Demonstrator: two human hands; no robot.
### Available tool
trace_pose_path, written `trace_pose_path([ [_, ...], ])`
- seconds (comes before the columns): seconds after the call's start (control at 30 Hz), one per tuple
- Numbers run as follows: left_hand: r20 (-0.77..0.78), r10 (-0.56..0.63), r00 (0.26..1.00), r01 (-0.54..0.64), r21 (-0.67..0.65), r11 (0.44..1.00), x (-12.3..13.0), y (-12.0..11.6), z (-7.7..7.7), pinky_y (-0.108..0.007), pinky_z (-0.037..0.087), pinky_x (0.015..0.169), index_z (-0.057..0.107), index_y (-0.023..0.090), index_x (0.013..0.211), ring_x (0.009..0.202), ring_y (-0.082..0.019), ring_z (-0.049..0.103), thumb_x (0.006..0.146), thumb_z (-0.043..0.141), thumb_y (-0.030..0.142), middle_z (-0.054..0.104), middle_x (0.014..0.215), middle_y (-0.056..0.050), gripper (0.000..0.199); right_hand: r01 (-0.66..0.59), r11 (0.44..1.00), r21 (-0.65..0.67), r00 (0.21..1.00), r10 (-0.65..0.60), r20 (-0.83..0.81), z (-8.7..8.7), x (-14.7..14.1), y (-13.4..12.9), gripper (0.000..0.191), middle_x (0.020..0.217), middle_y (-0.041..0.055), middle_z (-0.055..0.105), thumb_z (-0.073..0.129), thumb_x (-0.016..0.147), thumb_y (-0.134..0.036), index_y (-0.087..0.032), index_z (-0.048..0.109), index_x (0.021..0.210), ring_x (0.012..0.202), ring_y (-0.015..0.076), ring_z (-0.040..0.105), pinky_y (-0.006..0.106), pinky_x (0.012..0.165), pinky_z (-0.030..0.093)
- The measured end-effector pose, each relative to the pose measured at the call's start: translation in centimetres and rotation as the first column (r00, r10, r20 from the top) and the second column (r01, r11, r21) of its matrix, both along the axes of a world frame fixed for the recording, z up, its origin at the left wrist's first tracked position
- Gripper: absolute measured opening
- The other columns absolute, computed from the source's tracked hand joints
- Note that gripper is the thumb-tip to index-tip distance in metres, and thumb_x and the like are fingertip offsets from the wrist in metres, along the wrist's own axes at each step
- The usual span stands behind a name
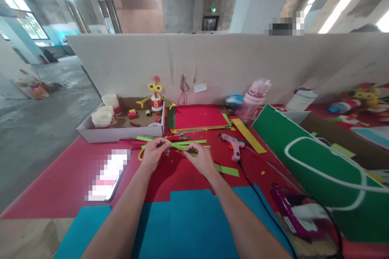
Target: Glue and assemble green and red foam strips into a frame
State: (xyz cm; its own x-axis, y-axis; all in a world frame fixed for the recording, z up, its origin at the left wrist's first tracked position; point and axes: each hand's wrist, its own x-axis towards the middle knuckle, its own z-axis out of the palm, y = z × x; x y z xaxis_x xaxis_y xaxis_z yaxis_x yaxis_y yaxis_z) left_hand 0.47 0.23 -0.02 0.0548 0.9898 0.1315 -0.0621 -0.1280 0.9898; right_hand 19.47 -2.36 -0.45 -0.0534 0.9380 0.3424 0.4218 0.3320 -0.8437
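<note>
Paper strip (177, 146), one, light green, runs between two hands above the red tabletop (60, 178). The left hand (156, 151) pinches it between thumb and forefinger; the right hand (200, 160) pinches it a short way along, its other fingers curled. At least two more narrow green strips (199, 142) lie just behind the fingers, with one red-handled tool (178, 138) beyond them, and one wider green piece (227, 170) lies beside the right wrist. One yellow loop (141, 154) shows by the left hand; what it belongs to is hidden.

One pink glue gun (234, 145) rests to the right, near one yellow strip (249, 135). One smartphone (110, 176) lies to the left. Behind stands one shallow white-sided box (124, 134) holding paper cups (101, 119) in three groups — the number in each stack cannot be told. One cup-bodied figure (156, 102) with two yellow-ringed eyes and two outstretched arms stands at the box's right end. One stack of coloured sheets (199, 115), red on top, sits beside it. Blue sheets (188, 224) — their count unclear — spread under the forearms.
</note>
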Motion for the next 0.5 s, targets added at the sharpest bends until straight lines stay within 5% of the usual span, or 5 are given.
trace_pose_path([
  [0.37,0.033,0.046,0.998,-0.047,0.009,0.999,-0.43,0.13,0.01,-0.021,0.042,0.052,0.062,0.015,0.073,0.052,-0.009,0.051,0.072,0.070,0.033,0.057,0.057,0.001,0.020,0.089,0.996,-0.003,0.996,-0.089,0.000,0.10,0.52,0.18,0.024,0.065,0.0005,0.063,0.064,0.077,-0.035,-0.022,0.052,0.061,0.062,0.0163,0.058,0.027,0.060,0.043],
  [0.5,-0.035,0.011,0.999,-0.010,0.026,1.000,0.08,-0.15,0.17,-0.021,0.042,0.052,0.062,0.015,0.071,0.049,-0.009,0.051,0.072,0.069,0.032,0.056,0.054,0.002,0.019,0.042,0.998,-0.039,0.999,-0.041,0.036,-0.20,0.58,0.17,0.020,0.075,0.0005,0.067,0.071,0.071,-0.036,-0.022,0.059,0.079,0.073,0.0184,0.062,0.029,0.066,0.046],
])
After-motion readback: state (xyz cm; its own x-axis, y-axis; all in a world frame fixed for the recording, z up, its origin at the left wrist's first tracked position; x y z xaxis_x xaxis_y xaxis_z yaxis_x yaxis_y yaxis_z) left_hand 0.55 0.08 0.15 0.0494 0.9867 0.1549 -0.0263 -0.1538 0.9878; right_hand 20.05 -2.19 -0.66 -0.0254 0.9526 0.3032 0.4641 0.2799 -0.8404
